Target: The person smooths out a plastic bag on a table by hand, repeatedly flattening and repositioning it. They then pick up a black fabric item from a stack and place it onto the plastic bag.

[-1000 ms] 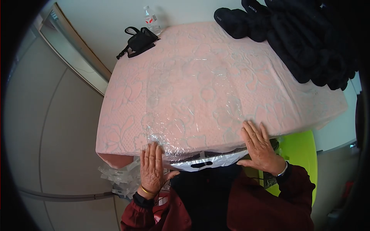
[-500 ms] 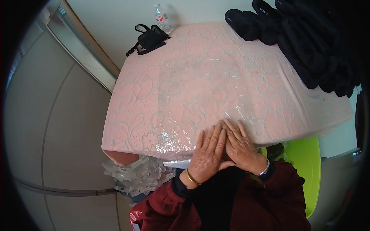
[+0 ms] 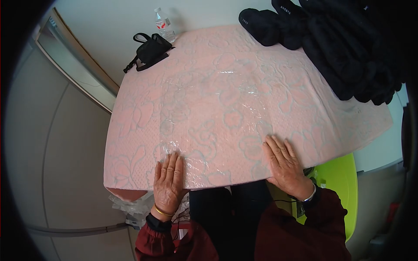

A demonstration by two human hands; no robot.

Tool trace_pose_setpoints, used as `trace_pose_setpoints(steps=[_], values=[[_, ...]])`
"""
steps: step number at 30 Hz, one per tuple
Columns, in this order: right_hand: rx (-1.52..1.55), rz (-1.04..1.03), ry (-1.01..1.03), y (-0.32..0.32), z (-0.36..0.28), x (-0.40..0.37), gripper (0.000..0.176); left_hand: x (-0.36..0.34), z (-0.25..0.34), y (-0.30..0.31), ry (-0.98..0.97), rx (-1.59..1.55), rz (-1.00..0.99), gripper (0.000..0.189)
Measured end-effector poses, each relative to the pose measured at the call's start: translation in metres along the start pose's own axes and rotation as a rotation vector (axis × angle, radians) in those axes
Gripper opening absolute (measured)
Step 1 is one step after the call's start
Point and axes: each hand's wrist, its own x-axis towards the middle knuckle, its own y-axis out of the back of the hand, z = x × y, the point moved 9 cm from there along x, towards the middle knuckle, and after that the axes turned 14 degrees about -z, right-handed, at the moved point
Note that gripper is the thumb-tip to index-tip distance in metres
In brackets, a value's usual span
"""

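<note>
A clear plastic sheet or bag (image 3: 209, 113) lies flat on the pink patterned tablecloth (image 3: 300, 126). My left hand (image 3: 169, 182) rests on the plastic's near left edge with its fingers stretched out, palm down; a gold bangle circles that wrist. Farther right, my right hand (image 3: 285, 167) lies flat at the plastic's near right edge, fingers extended and a watch band on the wrist. Neither hand grips anything.
A black pouch with straps (image 3: 150, 51) and a water bottle (image 3: 163, 25) stand at the back left. Stuffed dark bundles (image 3: 331, 52) pile up at the back right. Below the table are a lime-green tub (image 3: 342, 191) and crumpled clear plastic (image 3: 133, 203).
My hands were together at the near edge and have moved apart, left hand to the left and right hand to the right. The view has shifted slightly.
</note>
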Motion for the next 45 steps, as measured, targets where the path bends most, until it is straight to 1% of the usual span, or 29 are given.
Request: trace_pose_setpoints(steps=[5,7,8,10,12,15,17,18,20,22,23,25,27,31,34,36,41,42,45], values=[[-0.040,0.014,0.013,-0.003,-0.002,-0.012,0.107,-0.010,0.004,-0.002,0.001,0.056,-0.019,0.088],[-0.050,0.021,0.014,-0.004,-0.004,-0.022,0.106,-0.029,0.007,-0.011,0.010,0.029,-0.005,0.097],[-0.066,-0.002,0.001,-0.006,-0.006,-0.030,0.103,-0.037,0.009,-0.015,0.011,0.015,-0.002,0.101],[-0.095,-0.056,-0.028,-0.010,-0.010,-0.043,0.098,-0.055,0.016,-0.021,0.010,0.012,0.020,0.100],[-0.072,-0.069,-0.028,-0.007,-0.013,-0.050,0.096,-0.067,0.022,-0.020,0.012,0.013,0.063,0.100],[-0.028,-0.076,-0.023,-0.003,-0.017,-0.057,0.094,-0.068,0.022,-0.015,-0.005,-0.017,0.044,0.100],[0.049,0.023,0.046,0.016,-0.020,-0.048,0.093,-0.066,0.024,-0.005,-0.015,-0.026,0.039,0.101],[0.087,0.075,0.080,0.026,-0.022,-0.043,0.093,-0.065,0.025,-0.002,-0.013,-0.012,0.005,0.102],[0.089,0.088,0.107,0.027,-0.028,-0.023,0.093,-0.059,0.027,0.003,-0.010,0.019,-0.062,0.103],[0.101,0.104,0.163,0.020,-0.039,-0.003,0.092,-0.048,0.036,0.006,-0.015,0.022,-0.051,0.102],[0.105,0.113,0.160,0.014,-0.042,0.004,0.092,-0.041,0.044,0.007,-0.012,0.017,-0.041,0.100],[0.068,0.073,0.206,-0.004,-0.054,0.017,0.092,-0.023,0.066,0.008,-0.006,0.018,-0.028,0.099],[0.054,0.047,0.232,-0.012,-0.059,0.021,0.092,-0.005,0.108,0.008,-0.208,-0.135,0.011,0.098],[-0.061,0.039,0.203,-0.013,-0.054,0.018,0.095,0.023,0.125,-0.011,-0.256,-0.233,-0.010,0.099],[0.017,-0.037,0.124,-0.006,-0.034,0.013,0.102,0.022,0.095,-0.007,-0.195,-0.158,-0.026,0.101],[0.036,-0.058,0.105,-0.005,-0.019,0.009,0.104,0.015,0.067,-0.003,-0.168,-0.122,-0.047,0.102],[0.061,-0.126,0.065,-0.002,0.005,0.010,0.113,0.002,-0.008,0.005,-0.010,-0.026,-0.078,0.110],[0.057,-0.141,0.057,-0.003,0.006,0.011,0.115,0.001,-0.016,0.005,0.025,-0.011,-0.076,0.112],[0.047,-0.138,0.057,-0.002,0.005,0.013,0.116,0.002,-0.020,0.004,0.043,-0.014,-0.075,0.114]])
